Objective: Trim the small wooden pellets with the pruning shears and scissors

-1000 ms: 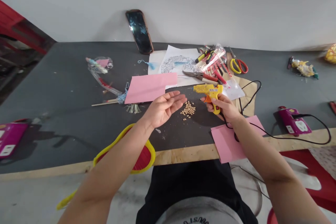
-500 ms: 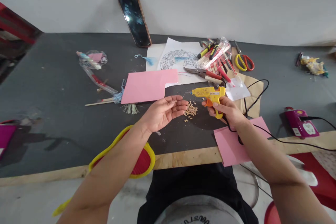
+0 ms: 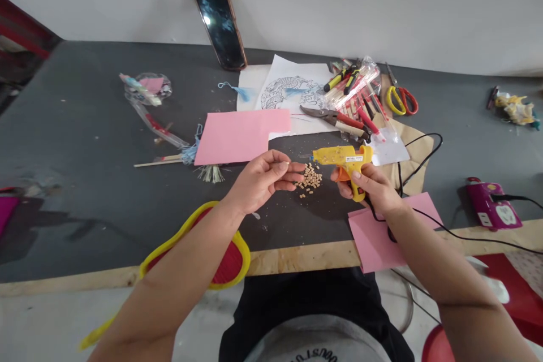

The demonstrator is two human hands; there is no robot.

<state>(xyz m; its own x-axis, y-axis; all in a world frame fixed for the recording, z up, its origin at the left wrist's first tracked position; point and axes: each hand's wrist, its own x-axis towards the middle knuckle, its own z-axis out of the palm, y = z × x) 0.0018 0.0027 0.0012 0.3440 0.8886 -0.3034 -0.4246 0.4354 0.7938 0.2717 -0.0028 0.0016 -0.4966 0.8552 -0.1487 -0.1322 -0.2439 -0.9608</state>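
L hand [image 3: 259, 181] thumb + index drawn closer vs prev., grip pinching small pale piece [image 3: 288, 163]; R hand [image 3: 375, 185] grip closed on yellow plastic glue gun [image 3: 339, 155], nozzle [image 3: 313, 157] nr L fingertips [image 3: 299, 167], above dark-grey tabletop [image 3: 106, 124] by small tan pellets [image 3: 311, 177].

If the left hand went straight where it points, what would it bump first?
Probably the yellow glue gun in the right hand. The tan pieces look nearer, but they lie on the table and the left hand seems above them; depth is unclear.
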